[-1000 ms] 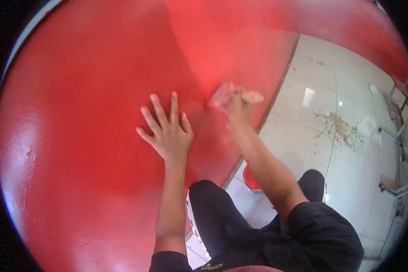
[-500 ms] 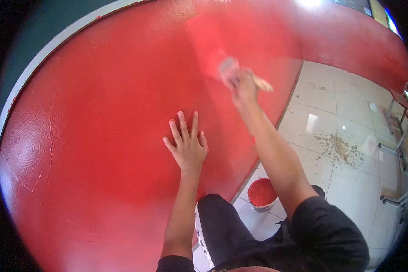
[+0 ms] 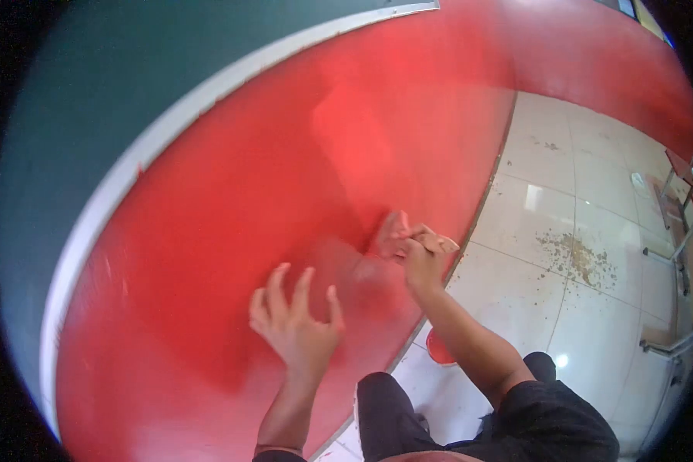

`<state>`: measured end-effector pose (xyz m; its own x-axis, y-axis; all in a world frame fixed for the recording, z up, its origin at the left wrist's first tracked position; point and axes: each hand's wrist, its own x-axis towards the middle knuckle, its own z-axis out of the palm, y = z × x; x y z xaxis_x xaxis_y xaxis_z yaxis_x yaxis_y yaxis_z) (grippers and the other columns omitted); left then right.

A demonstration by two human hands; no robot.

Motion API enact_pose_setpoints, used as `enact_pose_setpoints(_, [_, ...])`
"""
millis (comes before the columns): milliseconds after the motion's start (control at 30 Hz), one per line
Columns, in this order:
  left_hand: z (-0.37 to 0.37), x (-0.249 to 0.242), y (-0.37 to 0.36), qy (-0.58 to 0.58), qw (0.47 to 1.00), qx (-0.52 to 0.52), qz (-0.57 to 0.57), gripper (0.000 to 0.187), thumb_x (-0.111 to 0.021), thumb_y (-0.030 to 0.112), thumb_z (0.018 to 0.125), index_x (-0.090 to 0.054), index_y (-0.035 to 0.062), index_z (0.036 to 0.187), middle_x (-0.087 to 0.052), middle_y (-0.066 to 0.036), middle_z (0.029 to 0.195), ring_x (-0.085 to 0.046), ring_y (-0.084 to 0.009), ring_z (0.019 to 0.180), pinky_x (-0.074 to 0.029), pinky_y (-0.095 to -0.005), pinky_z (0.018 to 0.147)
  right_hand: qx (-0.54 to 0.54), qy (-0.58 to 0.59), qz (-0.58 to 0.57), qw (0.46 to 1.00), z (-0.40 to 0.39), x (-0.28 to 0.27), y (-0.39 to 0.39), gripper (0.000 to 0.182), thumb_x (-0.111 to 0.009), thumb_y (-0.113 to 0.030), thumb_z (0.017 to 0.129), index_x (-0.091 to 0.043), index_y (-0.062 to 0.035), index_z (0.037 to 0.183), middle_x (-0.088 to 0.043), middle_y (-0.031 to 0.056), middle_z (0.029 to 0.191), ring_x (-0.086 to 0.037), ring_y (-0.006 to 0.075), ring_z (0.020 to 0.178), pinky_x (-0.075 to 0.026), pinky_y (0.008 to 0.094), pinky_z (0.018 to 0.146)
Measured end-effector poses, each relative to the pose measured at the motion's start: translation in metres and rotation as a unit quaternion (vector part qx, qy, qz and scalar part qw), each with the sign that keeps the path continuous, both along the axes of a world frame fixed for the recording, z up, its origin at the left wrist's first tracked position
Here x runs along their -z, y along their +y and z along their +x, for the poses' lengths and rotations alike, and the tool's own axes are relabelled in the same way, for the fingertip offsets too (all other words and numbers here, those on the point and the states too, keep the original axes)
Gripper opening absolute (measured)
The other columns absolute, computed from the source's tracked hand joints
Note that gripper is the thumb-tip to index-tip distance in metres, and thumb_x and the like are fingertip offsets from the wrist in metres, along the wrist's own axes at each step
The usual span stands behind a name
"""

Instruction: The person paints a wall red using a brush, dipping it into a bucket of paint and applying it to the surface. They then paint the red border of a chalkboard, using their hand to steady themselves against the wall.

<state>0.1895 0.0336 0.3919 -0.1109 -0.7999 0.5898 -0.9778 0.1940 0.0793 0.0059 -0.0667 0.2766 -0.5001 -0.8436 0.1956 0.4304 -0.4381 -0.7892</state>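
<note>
My right hand (image 3: 423,262) is wrapped round a paintbrush (image 3: 395,231) whose wide head lies against the red wall (image 3: 208,269). Its pale handle end sticks out to the right of my fist. Above the brush runs a brighter red, freshly coated band (image 3: 354,142). My left hand (image 3: 296,319) is open, fingers spread and curved, over the lower part of the wall and holding nothing. Partly hidden behind my right forearm, a bucket of red paint (image 3: 440,348) stands on the floor.
A white trim strip (image 3: 169,127) borders a dark green board (image 3: 85,138) at upper left. White floor tiles (image 3: 531,285) lie to the right, with a patch of brown spatter (image 3: 577,258). Metal-legged furniture (image 3: 674,258) stands at the far right.
My right hand has brought the paintbrush down the wall. My left hand has dropped lower, its fingers now more bent. The view has shifted, showing more of the green board.
</note>
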Motion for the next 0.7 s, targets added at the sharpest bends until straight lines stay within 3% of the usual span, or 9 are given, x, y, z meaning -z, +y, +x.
enact_pose_setpoints(67, [0.006,-0.049,-0.005,-0.090,0.978,-0.020,-0.187,0.053,-0.072,0.029,0.075,-0.058,0.0191,0.125,-0.032,-0.017,0.148,-0.030,-0.0418,0.133,-0.026,-0.0593,0.105,-0.014,-0.115,-0.018,0.993,0.000,-0.110,0.014,0.006,-0.052,0.004,0.081,-0.054,-0.0024,0.081,-0.062,0.0134,0.088,-0.065,0.0202,0.076,-0.056,0.0333,0.062])
enact_pose_setpoints(100, [0.015,-0.070,-0.007,-0.091,0.981,-0.019,-0.169,0.053,-0.072,0.029,0.075,-0.058,0.0191,0.125,-0.032,-0.017,0.148,-0.030,-0.0418,0.133,-0.026,-0.0593,0.105,-0.013,-0.116,0.000,0.993,-0.002,-0.153,0.017,0.006,-0.052,0.004,0.081,-0.054,-0.0024,0.081,-0.062,0.0134,0.088,-0.065,0.0202,0.076,-0.056,0.0333,0.062])
enact_pose_setpoints(167, [0.024,-0.097,-0.011,-0.111,0.971,-0.069,-0.200,0.070,-0.073,0.036,0.075,-0.045,0.0224,0.138,-0.012,-0.026,0.153,-0.015,-0.0527,0.137,-0.019,-0.0677,0.106,-0.075,-0.228,-0.189,0.952,-0.012,-0.208,0.009,0.011,-0.052,0.006,0.081,-0.051,-0.0045,0.077,-0.062,0.0152,0.094,-0.066,0.0219,0.081,-0.058,0.0369,0.065])
enact_pose_setpoints(267, [0.030,-0.089,-0.026,-0.171,0.964,-0.194,-0.065,0.091,-0.075,0.053,0.071,-0.033,0.0239,0.146,0.006,-0.035,0.151,0.002,-0.0667,0.132,-0.013,-0.0791,0.097,-0.111,-0.216,-0.184,0.952,-0.015,-0.209,-0.028,0.017,-0.058,0.006,0.083,-0.049,-0.0088,0.078,-0.061,0.0094,0.085,-0.067,0.0237,0.079,-0.061,0.0391,0.071])
enact_pose_setpoints(300, [0.033,-0.086,-0.029,-0.201,0.955,-0.211,-0.047,0.117,-0.081,0.056,0.062,-0.010,0.0296,0.152,0.015,-0.033,0.151,0.014,-0.0673,0.129,-0.011,-0.0808,0.096,-0.109,-0.229,-0.168,0.953,-0.012,-0.193,-0.034,0.017,-0.058,0.006,0.083,-0.049,-0.0088,0.078,-0.061,0.0094,0.085,-0.067,0.0237,0.079,-0.061,0.0391,0.071])
enact_pose_setpoints(367, [0.034,-0.083,-0.029,-0.220,0.951,-0.219,-0.019,0.121,-0.082,0.057,0.060,-0.006,0.0309,0.151,0.019,-0.036,0.148,0.015,-0.0691,0.127,-0.010,-0.0823,0.094,-0.132,-0.381,-0.065,0.913,-0.001,-0.138,-0.030,0.020,-0.060,0.005,0.082,-0.048,-0.0106,0.080,-0.062,0.0095,0.085,-0.068,0.0240,0.081,-0.061,0.0400,0.073])
enact_pose_setpoints(500, [0.038,-0.081,-0.023,-0.228,0.944,-0.235,0.032,0.132,-0.084,0.056,0.058,0.008,0.0348,0.150,0.032,-0.040,0.140,0.018,-0.0736,0.122,-0.007,-0.0854,0.089,0.008,-0.307,0.161,0.938,0.001,-0.094,0.022,0.013,-0.056,0.004,0.081,-0.049,-0.0078,0.083,-0.062,0.0114,0.086,-0.066,0.0244,0.079,-0.058,0.0382,0.070])
enact_pose_setpoints(600, [0.041,-0.086,-0.017,-0.242,0.943,-0.215,0.073,0.132,-0.083,0.055,0.060,0.012,0.0333,0.150,0.035,-0.042,0.136,0.020,-0.0761,0.118,-0.006,-0.0864,0.086,0.062,-0.263,0.250,0.930,0.009,-0.139,0.033,0.010,-0.050,0.004,0.079,-0.052,-0.0048,0.083,-0.063,0.0135,0.085,-0.066,0.0256,0.079,-0.056,0.0356,0.069])
enact_pose_setpoints(700, [0.043,-0.084,-0.017,-0.260,0.944,-0.186,0.088,0.125,-0.077,0.054,0.068,0.014,0.0267,0.150,0.032,-0.050,0.131,0.018,-0.0816,0.110,-0.007,-0.0892,0.074,-0.034,-0.234,0.107,0.966,0.011,-0.209,0.017,0.009,-0.054,0.003,0.081,-0.051,-0.0054,0.081,-0.064,0.0137,0.083,-0.067,0.0252,0.078,-0.055,0.0332,0.069])
